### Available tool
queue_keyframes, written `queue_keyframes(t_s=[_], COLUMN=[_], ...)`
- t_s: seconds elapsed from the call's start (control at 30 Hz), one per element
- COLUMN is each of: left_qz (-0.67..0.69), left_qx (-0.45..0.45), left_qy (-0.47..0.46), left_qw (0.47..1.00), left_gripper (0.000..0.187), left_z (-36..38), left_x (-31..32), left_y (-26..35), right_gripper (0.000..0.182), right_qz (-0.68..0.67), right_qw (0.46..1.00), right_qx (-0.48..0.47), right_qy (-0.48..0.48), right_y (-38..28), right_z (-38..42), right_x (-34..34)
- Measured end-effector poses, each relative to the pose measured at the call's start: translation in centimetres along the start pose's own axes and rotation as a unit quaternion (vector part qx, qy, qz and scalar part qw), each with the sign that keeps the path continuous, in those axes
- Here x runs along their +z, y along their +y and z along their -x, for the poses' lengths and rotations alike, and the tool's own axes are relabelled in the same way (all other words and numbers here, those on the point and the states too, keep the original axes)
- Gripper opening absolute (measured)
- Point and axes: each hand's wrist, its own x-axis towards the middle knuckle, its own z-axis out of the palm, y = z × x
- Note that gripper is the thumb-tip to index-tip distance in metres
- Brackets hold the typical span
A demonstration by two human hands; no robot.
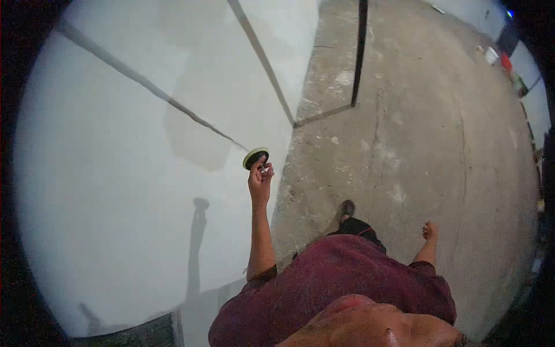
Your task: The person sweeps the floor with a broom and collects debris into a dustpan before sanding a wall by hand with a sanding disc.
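Evidently, the step in hand centres on the round pad (252, 158), which the person's left hand (260, 180) holds out at the pale wall (115, 191) on the left. The pad has a black back and a yellow-green rim. The fingers of that hand are bent around the middle of the back, pinching it, and the rimmed side is turned leftward, to the wall. Whether the pad's face presses on the surface or hangs just off it, I cannot tell from this angle.

The right hand (429, 231) hangs well apart from the work, beside the body on the right, over the concrete floor (428, 150). Its fingers look partly curled, but it is too small to tell how tightly, or whether anything lies inside.

On the wall, a dark stripe (156, 91) slants down from the far left and ends near the pad; below it to the left falls an arm shadow (195, 248). A dark pole (359, 58) stands farther off, to the right of the wall's foot.

As I judge it, the next move calls for the pad to lie flat and square to the wall, with the left hand's grip centred behind it so that the rim does not tip; the right hand seems free to steady it.
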Motion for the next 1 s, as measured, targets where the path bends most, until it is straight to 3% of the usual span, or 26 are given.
queue_keyframes(t_s=[0.13,0.2,0.23,0.27,0.33,0.37,0.4,0.47,0.5,0.53,0.6,0.67,0.7,0.73,0.8,0.93,0.97,1.0], left_qz=[-0.037,-0.074,-0.097,-0.078,-0.108,-0.124,-0.124,-0.123,-0.156,-0.176,-0.211,-0.224,-0.221,-0.218,-0.222,-0.200,-0.192,-0.168], left_qx=[0.070,0.084,0.072,0.091,0.114,0.119,0.131,0.156,0.187,0.140,0.184,0.218,0.223,0.229,0.248,0.244,0.239,0.242], left_qy=[0.065,0.097,0.112,0.123,0.130,0.149,0.153,0.159,0.159,0.170,0.192,0.225,0.236,0.247,0.282,0.274,0.265,0.265], left_qw=[0.995,0.989,0.986,0.985,0.979,0.974,0.972,0.967,0.957,0.960,0.941,0.923,0.920,0.916,0.900,0.908,0.914,0.918], left_gripper=[0.042,0.042,0.042,0.043,0.054,0.054,0.054,0.048,0.049,0.049,0.048,0.046,0.046,0.045,0.044,0.036,0.033,0.033], left_z=[-3.7,-8.9,-10.3,-10.5,-10.7,-10.9,-8.8,-8.1,-8.1,-8.0,-7.6,-7.5,-7.5,-7.3,-7.3,-7.7,-8.3,-8.9], left_x=[2.5,4.4,5.2,5.9,7.3,8.1,5.8,4.6,4.1,2.9,1.7,-0.8,-1.9,-2.1,-1.6,-3.5,-4.9,-4.8], left_y=[3.4,4.6,5.9,2.8,3.3,3.7,-2.0,-2.7,-3.0,-3.1,-3.3,-4.1,-4.6,-4.7,-4.9,-7.8,-9.5,-10.1], right_gripper=[0.036,0.035,0.032,0.030,0.030,0.034,0.039,0.048,0.049,0.050,0.050,0.052,0.055,0.057,0.053,0.050,0.049,0.050], right_qz=[0.047,0.104,0.105,0.096,0.129,0.269,0.387,0.379,0.363,0.346,0.324,0.378,0.370,0.361,0.470,0.486,0.430,0.454], right_qw=[0.995,0.986,0.979,0.967,0.942,0.882,0.797,0.652,0.661,0.666,0.502,0.610,0.602,0.548,0.574,0.638,0.656,0.614], right_qx=[-0.055,-0.085,-0.066,-0.053,-0.110,-0.230,-0.355,-0.582,-0.553,-0.524,-0.659,-0.515,-0.475,-0.515,-0.450,-0.377,-0.394,-0.470], right_qy=[-0.063,-0.095,-0.161,-0.232,-0.289,-0.311,-0.298,-0.304,-0.354,-0.403,-0.457,-0.468,-0.525,-0.552,-0.497,-0.462,-0.479,-0.443], right_y=[-1.7,-3.4,-3.3,-1.3,-1.1,-2.1,-2.7,-0.6,-1.3,-2.6,-5.1,-8.1,-7.9,-7.8,-8.6,-9.2,-6.8,-7.2], right_z=[-1.9,-6.3,-7.8,-12.5,-12.5,-9.0,-5.6,-4.2,-1.9,1.2,5.1,11.7,10.7,9.6,9.6,10.4,6.8,6.9], right_x=[5.4,15.0,18.8,24.4,32.3,36.5,41.0,48.6,51.0,52.9,55.0,53.7,54.8,55.3,56.0,54.4,55.5,54.6])
